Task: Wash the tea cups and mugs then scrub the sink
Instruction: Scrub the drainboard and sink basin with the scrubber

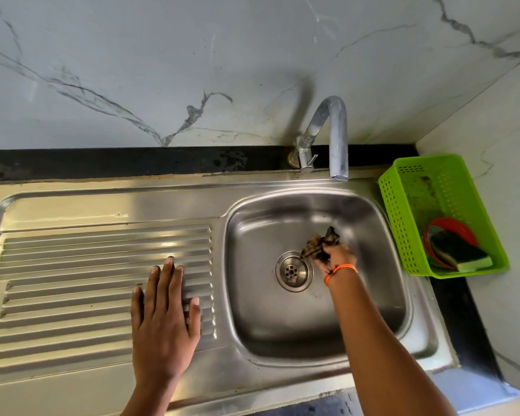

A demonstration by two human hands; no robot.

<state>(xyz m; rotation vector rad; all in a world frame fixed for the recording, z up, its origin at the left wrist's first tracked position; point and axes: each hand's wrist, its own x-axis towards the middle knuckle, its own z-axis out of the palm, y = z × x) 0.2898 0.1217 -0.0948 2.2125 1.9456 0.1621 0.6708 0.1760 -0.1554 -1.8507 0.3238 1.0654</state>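
The steel sink lies right of centre, with its round drain in the bowl's floor. My right hand reaches down into the bowl and grips a dark crumpled scrubbing cloth just right of the drain. An orange thread band circles that wrist. My left hand rests flat with fingers spread on the ribbed drainboard, left of the bowl. No cups or mugs are in view.
A curved steel tap rises behind the bowl, its spout over the back rim. A green plastic basket stands right of the sink, holding a green-and-yellow sponge and a red-rimmed round item. Marble wall behind and right.
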